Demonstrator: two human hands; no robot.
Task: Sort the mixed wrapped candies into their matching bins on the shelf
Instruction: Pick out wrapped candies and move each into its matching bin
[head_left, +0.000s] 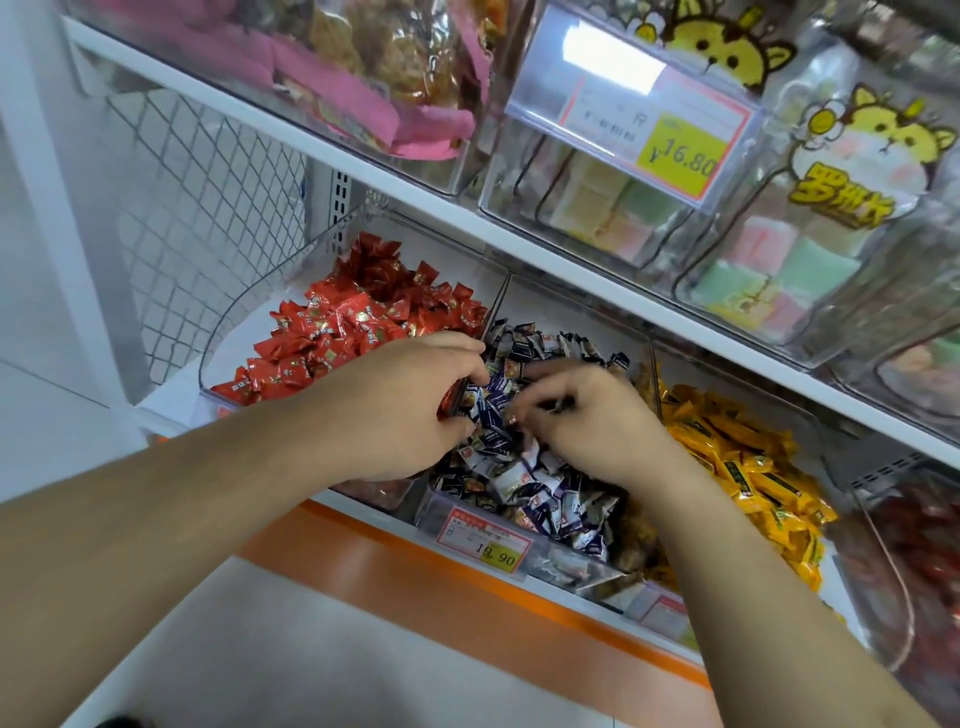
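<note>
Head view, candies: small wrapped sweets with pinched, crimped ends, sorted by colour into clear plastic bins on the lower shelf (363, 525), which has a white deck and an orange front strip.
Red candies (332, 332): glossy red wrappers with small printed labels, heaped in the left bin (218, 338), highest at the back.
Dark blue-and-white candies (535, 483): navy and white wrappers with small picture panels, filling the middle bin (571, 566); a red-and-yellow price tag (485, 538) is fixed to its front wall.
Yellow candies (748, 467): longer bar-shaped yellow wrappers with dark green labels, piled in the bin to the right (810, 415).
Far-right bin (883, 571): holds dark red pieces, too blurred to name.
Long axis: the yellow bars mostly run from back-left to front-right; the red and the blue-and-white sweets lie jumbled, pointing every way.
Left hand (415, 410): over the wall between the left and middle bins, fingers curled down into the blue-and-white pile; a red wrapper (449, 402) shows under its fingers, but whether it is gripped cannot be told.
Right hand (587, 415): close beside the left one, over the middle bin, fingers bent and pinching a small dark piece (558, 405), blurred.
Upper shelf (467, 208): clear bins with pink packets (363, 104), pastel green, pink and cream blocks (779, 270), and a yellow price tag reading 16.80 (680, 156).
</note>
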